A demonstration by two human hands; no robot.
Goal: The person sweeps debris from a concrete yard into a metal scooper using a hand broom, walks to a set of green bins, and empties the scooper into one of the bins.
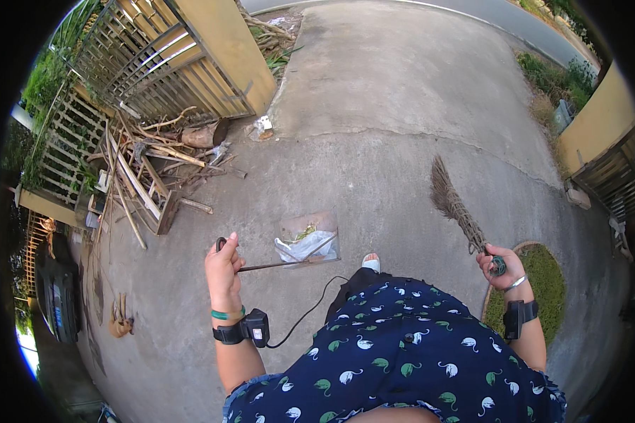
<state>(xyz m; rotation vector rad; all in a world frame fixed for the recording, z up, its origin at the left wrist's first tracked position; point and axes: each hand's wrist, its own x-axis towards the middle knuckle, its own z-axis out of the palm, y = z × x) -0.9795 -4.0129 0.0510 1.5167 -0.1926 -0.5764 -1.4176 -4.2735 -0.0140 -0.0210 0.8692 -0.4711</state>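
Observation:
My left hand [224, 273] is closed around the thin metal rod handle of a dustpan [283, 227], out in front of me over the concrete. In the pan lie a crumpled whitish plastic bag [305, 247] and some green and yellowish scraps [305, 233]. My right hand [502, 267] grips a twig hand broom [456, 206] by its bound handle, which ends in green wrapping. The broom's bristles point forward and slightly left, apart from the dustpan. I cannot tell whether the bristles touch the ground.
A pile of sticks and logs [144, 162] lies at the left by a metal gate [169, 60] and yellow pillar [222, 42]. Beside my right arm is a round tray [485, 304] of green matter. A tan dog [121, 319] and dark car [55, 289] are far left.

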